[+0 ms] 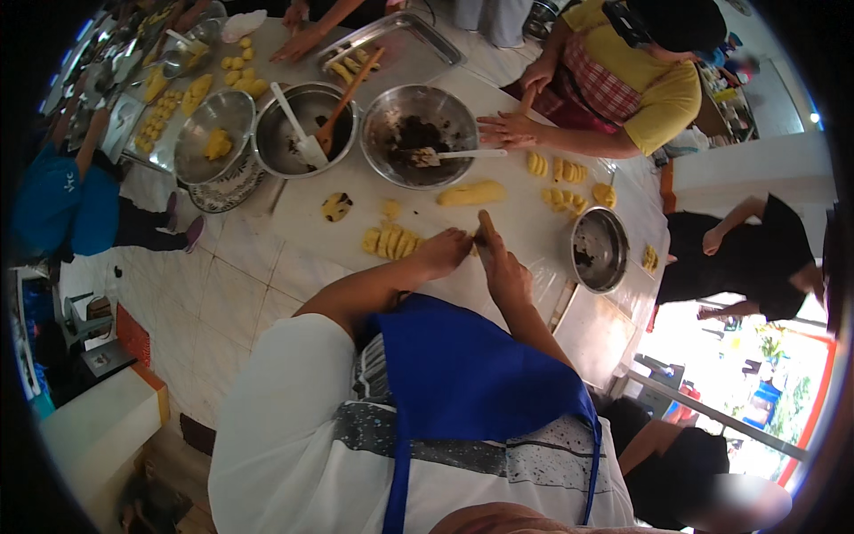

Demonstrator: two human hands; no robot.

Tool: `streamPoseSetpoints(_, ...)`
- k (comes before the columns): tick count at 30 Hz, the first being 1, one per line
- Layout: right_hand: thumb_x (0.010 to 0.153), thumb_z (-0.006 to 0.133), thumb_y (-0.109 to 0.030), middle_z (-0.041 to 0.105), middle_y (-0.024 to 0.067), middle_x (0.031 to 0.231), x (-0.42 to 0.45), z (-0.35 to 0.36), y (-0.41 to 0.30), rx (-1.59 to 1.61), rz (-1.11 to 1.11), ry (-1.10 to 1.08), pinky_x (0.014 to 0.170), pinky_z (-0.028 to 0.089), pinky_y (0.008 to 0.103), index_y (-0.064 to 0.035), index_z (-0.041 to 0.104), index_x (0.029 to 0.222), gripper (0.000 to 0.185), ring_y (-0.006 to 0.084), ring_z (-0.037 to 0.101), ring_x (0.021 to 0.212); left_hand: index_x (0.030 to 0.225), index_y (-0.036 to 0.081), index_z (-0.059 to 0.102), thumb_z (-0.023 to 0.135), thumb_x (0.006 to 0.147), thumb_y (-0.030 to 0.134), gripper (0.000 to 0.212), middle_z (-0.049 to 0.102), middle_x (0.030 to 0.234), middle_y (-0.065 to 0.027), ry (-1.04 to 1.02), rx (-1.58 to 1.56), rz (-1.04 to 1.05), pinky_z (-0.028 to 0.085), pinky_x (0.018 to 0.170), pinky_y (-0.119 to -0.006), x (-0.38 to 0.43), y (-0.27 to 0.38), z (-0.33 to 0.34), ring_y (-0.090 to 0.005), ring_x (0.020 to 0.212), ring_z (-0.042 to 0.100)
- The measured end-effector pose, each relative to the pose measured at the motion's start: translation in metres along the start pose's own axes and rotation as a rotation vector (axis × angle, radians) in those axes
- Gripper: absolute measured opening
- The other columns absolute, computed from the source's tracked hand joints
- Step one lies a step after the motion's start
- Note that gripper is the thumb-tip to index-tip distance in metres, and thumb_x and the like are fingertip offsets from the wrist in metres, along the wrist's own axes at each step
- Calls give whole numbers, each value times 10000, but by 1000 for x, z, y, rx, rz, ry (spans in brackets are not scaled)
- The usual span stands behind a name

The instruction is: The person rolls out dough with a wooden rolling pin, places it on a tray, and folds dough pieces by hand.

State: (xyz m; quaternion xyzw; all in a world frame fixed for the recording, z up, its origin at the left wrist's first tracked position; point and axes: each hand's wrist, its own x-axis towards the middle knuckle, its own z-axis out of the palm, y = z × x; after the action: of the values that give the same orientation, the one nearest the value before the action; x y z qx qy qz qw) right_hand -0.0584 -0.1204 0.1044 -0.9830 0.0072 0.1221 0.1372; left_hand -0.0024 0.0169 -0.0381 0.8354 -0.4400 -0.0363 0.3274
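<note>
My right hand [508, 277] is closed around a dough scraper [487, 228] with a wooden grip, its edge down toward the table. Just left of it, my left hand [452, 252] rests low over the table with fingers bunched; what lies under them is mostly hidden. A bit of yellow dough [475, 251] shows between the two hands. Sliced yellow dough pieces [393, 241] stand in a row by my left wrist. Beyond my hands lies an uncut dough log [472, 193]. A flat dough round with dark filling [337, 207] and a small dough lump [391, 208] lie farther left.
Steel bowls holding dark filling [419, 97] and spatulas [272, 167] line the table's far side, beside a bowl with dough [215, 138]. A smaller bowl [599, 249] stands at right near cut dough [566, 171]. Across the table, a co-worker's hands [510, 130] hold a wooden rod.
</note>
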Motion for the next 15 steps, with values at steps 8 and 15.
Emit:
streamPoseSetpoints(8, 793, 517, -147, 594, 155, 735, -10, 20, 20, -109, -11, 42, 541, 503, 437, -168, 236, 1349, 623, 311, 612, 615, 1062, -47, 516, 463, 758, 96, 339, 538, 1076, -164, -232, 151, -15, 337, 953, -402, 6, 18, -20, -299, 1080, 474)
streamPoseSetpoints(15, 796, 510, -156, 578, 151, 719, -10, 32, 25, -51, -32, 126, 538, 499, 439, -130, 289, 1312, 562, 325, 600, 601, 1097, -49, 501, 430, 780, 102, 357, 520, 1129, -158, -70, 165, -13, 302, 986, -429, -3, 12, -4, -285, 1139, 432)
